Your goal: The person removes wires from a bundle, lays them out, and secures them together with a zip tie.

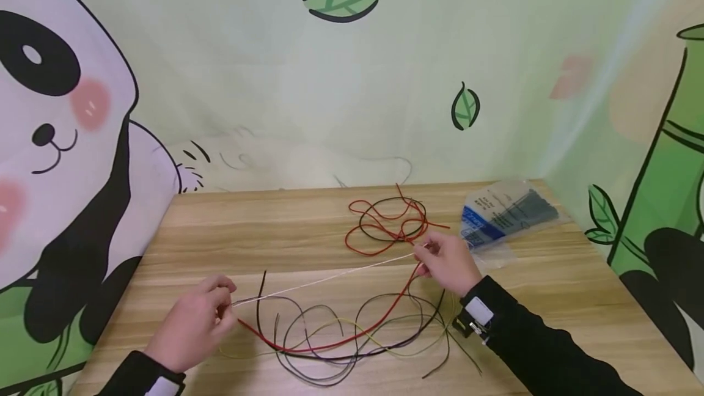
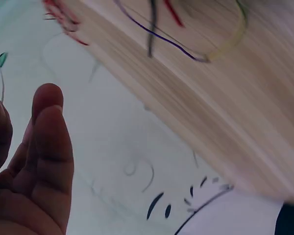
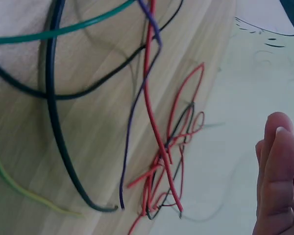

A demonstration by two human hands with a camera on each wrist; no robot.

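Observation:
A thin white wire stretches between my two hands above the table. My left hand pinches one end at the lower left, and my right hand pinches the other, farther back to the right. Below the white wire lies a loose spread of wires: a thick red wire, a thick black wire, and several thin dark and yellow ones. The red wire's ends come close to both hands. The right wrist view shows a purple wire and a green wire among them.
Behind my right hand lies a tangled red wire coil with a black loop in it. A clear plastic bag with a blue label and dark strips inside sits at the back right. A printed curtain hangs behind the wooden table.

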